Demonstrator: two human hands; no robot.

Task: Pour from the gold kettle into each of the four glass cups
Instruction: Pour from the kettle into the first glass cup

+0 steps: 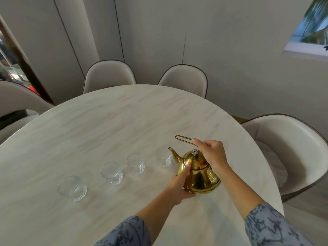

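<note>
Gripping the wire handle (184, 139) from above, the right hand (212, 153) has its fingers closed round the thin loop, while the left hand (179, 185) cups the kettle (198, 173) low on its near side, index finger pressed up along the polished belly. The kettle sits on the table (106, 125), or just above it, at the right end of a row of four cups (164, 157), its spout aimed at the nearest one and almost touching its rim.

Judging by the metal body, it probably has some weight if full, and the glossy surface looks slippery, so the handle is the sure hold and the left palm only steadies. The lid knob could need a fingertip once it tips. The cups look light, thin and easily knocked; all four look empty, so pouring has not begun.
</note>
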